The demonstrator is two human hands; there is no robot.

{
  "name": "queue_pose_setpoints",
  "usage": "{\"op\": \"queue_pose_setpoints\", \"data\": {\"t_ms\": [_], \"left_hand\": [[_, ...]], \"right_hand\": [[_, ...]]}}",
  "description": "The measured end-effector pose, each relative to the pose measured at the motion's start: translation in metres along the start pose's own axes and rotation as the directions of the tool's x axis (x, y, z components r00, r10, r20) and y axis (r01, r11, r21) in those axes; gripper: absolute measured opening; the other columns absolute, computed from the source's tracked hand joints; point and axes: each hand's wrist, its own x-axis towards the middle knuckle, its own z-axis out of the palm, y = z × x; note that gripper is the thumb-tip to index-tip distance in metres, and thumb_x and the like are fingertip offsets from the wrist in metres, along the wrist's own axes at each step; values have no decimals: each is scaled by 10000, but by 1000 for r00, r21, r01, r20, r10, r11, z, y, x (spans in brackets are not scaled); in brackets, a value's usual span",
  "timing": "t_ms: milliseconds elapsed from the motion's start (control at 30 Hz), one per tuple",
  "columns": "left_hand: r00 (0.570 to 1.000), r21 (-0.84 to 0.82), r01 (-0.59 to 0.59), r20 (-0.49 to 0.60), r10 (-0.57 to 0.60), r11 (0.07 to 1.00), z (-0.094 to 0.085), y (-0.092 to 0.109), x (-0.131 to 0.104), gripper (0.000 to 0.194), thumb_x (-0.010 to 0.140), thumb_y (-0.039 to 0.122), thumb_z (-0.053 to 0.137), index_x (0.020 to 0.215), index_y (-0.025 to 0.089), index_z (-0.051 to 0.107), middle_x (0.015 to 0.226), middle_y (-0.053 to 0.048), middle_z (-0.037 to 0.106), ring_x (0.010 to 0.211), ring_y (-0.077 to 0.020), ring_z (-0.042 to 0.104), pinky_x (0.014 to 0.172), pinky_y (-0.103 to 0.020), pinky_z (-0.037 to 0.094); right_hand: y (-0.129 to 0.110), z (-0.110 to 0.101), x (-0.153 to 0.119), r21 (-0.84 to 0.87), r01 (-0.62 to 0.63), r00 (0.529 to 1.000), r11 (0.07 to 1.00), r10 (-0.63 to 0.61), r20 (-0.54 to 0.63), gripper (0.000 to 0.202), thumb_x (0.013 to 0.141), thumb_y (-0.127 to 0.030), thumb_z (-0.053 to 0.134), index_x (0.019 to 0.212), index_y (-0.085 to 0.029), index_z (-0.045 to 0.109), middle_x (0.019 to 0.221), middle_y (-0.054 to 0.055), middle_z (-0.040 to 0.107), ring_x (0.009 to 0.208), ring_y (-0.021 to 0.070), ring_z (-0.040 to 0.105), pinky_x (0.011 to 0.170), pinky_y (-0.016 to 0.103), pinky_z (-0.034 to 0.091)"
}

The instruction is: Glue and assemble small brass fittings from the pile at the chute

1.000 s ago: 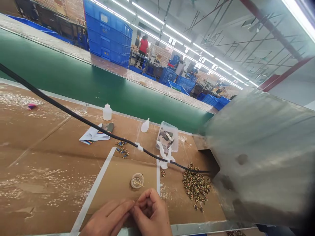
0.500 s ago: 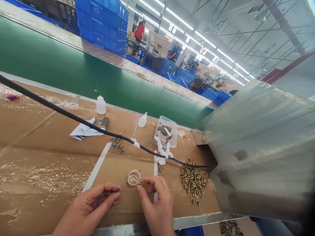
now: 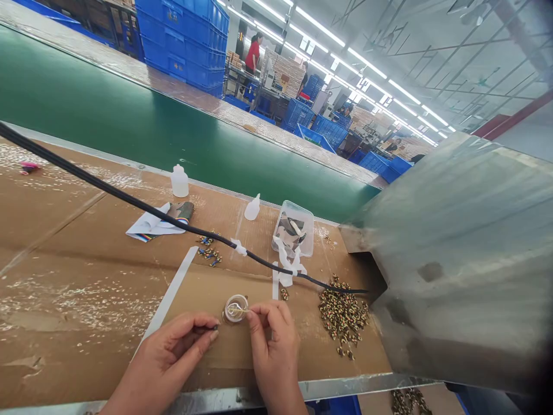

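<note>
A small round clear cup [image 3: 235,309] stands on the cardboard in front of me. My right hand [image 3: 273,340] pinches a thin yellowish stick [image 3: 238,310], whose far end reaches over the cup. Left of the cup, my left hand [image 3: 175,351] holds a small dark piece [image 3: 212,327] between thumb and forefinger. To the right lies a pile of small dark and gold parts [image 3: 341,311]; one or two similar parts [image 3: 284,294] sit near the tape. Several blue and gold parts [image 3: 210,253] lie beyond the left tape strip.
A black cable [image 3: 142,203] crosses above the table. Behind it are two white bottles [image 3: 180,181], a folded cloth [image 3: 158,223] and a clear plastic box [image 3: 294,228]. A green belt [image 3: 194,144] runs behind; a metal housing [image 3: 466,259] stands right. People are in the distance.
Both hands have moved slightly up the view, the left one also to the right. The stick now lies more level across the cup. The whole view has shifted slightly.
</note>
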Motion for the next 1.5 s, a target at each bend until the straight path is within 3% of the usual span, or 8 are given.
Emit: {"op": "queue_pose_setpoints", "data": {"t_ms": [133, 367, 500, 1133, 1300, 1500], "left_hand": [[1000, -8, 13, 10, -13, 1000, 1, 2, -1, 192, 786, 392, 718, 909, 248, 748, 893, -7, 788, 836, -186, 746, 784, -183, 587], [999, -25, 40, 18, -39, 999, 3, 0, -1, 197, 791, 380, 712, 924, 238, 742, 876, -11, 788, 804, -187, 750, 765, -195, 595], [998, -34, 55, 33, -54, 998, 3, 1, 0, 195, 797, 387, 708, 919, 238, 738, 880, -14, 789, 817, -203, 754, 777, -223, 603], [1000, 7, 0, 3, 0, 1000, 4, -2, -3, 145, 813, 343, 682, 922, 264, 735, 882, 14, 778, 815, -180, 753, 778, -206, 600], [1000, 83, -24, 6, 24, 996, 2, -4, -4, 156, 815, 364, 686, 932, 273, 735, 889, 20, 775, 818, -176, 746, 777, -192, 585], [994, 150, -106, 35, 102, 983, 1, 3, -3, 118, 844, 352, 667, 927, 305, 737, 875, 55, 772, 813, -147, 733, 758, -153, 557]], "right_hand": [[1, -2, 0, -13, 27, 999, 1000, -27, 19, 162, 975, -229, 528, 861, -213, 642, 852, 25, 630, 810, 176, 591, 703, 265, 445], [-7, -16, 0, 77, -30, 997, 997, 36, -75, 188, 980, -275, 520, 819, -219, 601, 797, 8, 600, 747, 162, 573, 679, 254, 439], [-18, -20, -3, 64, 30, 998, 998, -26, -59, 178, 972, -238, 522, 812, -224, 597, 778, 3, 603, 730, 161, 582, 664, 251, 442], [-21, -12, -14, 16, 87, 996, 996, -88, 35, 153, 975, -277, 540, 850, -234, 618, 813, 24, 631, 783, 189, 587, 694, 295, 451], [-26, -17, -15, -9, 163, 984, 987, -161, 78, 111, 978, -269, 548, 915, -250, 638, 848, 20, 653, 798, 184, 598, 724, 301, 455], [-27, -19, -12, -99, 213, 977, 972, -211, 31, 132, 975, -219, 545, 874, -242, 627, 831, 15, 643, 788, 182, 594, 742, 300, 441]]}}
